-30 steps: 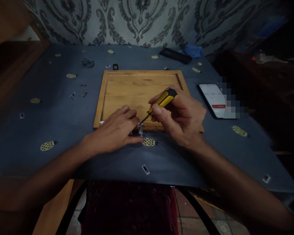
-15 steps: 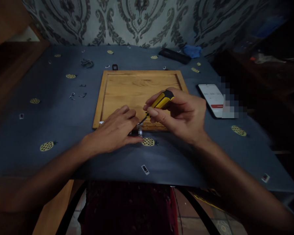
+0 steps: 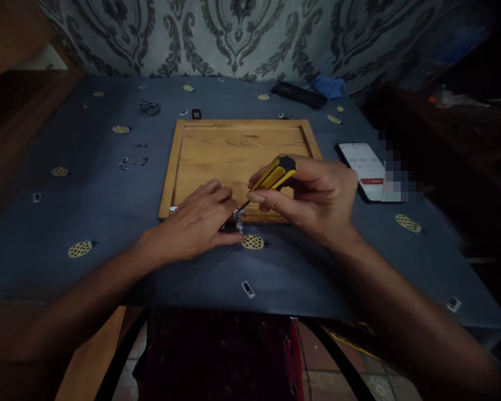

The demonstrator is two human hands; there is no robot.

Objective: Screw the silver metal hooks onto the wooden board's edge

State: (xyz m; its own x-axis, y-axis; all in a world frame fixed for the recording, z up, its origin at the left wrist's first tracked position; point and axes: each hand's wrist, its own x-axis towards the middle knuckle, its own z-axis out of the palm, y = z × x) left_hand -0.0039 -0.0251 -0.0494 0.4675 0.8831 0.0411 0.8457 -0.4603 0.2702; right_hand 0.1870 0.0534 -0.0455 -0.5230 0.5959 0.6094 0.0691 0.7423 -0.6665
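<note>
Left hand lies palm down, fingers close together and bent at the knuckles, their tips hidden from view; the left thumb extends nearly straight on the body side of those fingers, apart from them. Left forearm runs back and outward from the fingers. Right hand sits just right of the left fingers, not touching them, closed in a pinch: right thumb points toward the left fingers, its own fingers curled opposite. Right forearm slants back, outward.
</note>
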